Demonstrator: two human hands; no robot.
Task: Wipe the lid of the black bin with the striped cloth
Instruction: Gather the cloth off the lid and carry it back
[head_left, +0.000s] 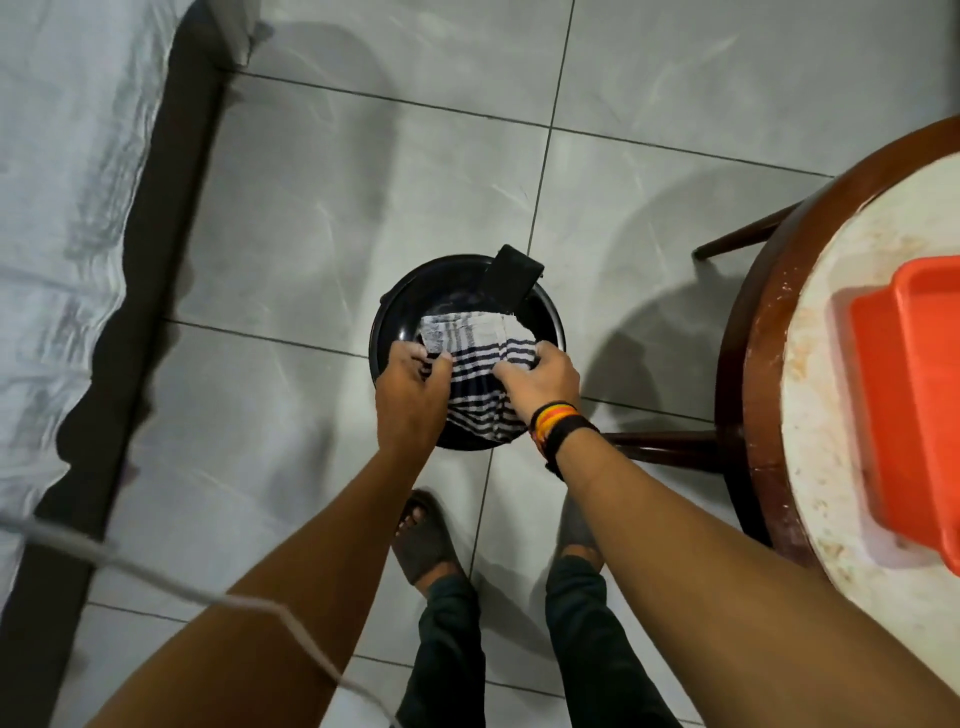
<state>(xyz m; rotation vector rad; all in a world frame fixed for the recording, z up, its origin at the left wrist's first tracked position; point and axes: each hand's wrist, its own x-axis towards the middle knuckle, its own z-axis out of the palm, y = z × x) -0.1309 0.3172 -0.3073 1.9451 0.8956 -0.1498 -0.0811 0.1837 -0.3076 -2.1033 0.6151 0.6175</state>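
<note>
Two hands, apparently gripping one striped cloth atop one lid

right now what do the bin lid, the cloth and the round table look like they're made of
Bin lid: glossy black, probably plastic; it shows light reflections.
Striped cloth: soft woven cotton-like fabric, folding and draping over the lid under both hands.
Round table: pale stone-like top, mottled and stained, inside a dark polished wooden rim; the legs look wooden too.

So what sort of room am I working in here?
Probably a bedroom or small living room at home: a bed with a pale sheet along the left, a grey tiled floor, and a round wooden table beside the black bin.
</note>
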